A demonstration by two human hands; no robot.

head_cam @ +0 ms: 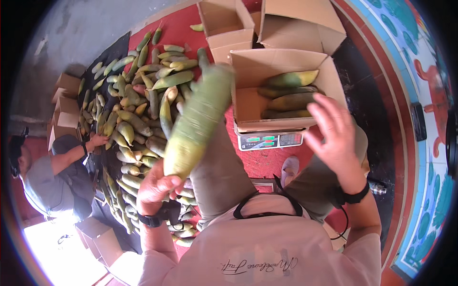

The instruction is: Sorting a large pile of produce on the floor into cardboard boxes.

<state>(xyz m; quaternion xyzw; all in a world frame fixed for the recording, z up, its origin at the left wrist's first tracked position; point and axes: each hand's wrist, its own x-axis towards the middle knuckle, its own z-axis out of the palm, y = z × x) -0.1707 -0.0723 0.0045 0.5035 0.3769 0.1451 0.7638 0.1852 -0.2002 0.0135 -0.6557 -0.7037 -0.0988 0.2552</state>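
My left hand (155, 186) grips a long green radish (198, 121) by its pale yellowish end. The radish is held up at a slant, its darker green end pointing away from me and slightly blurred. My right hand (332, 134) holds nothing, fingers spread, at the near right corner of an open cardboard box (248, 109). Inside that box several green radishes (295, 79) lie side by side, towards its right part. Under the box is a digital scale (259, 142) with lit green displays and a keypad.
A large pile of green radishes (134, 121) covers the floor on the left. A co-worker (59, 182) reaches into its far side. More cardboard boxes (229, 39) stand beyond the scale, with others (66, 111) along the left wall. A painted wall (425, 118) runs along the right.
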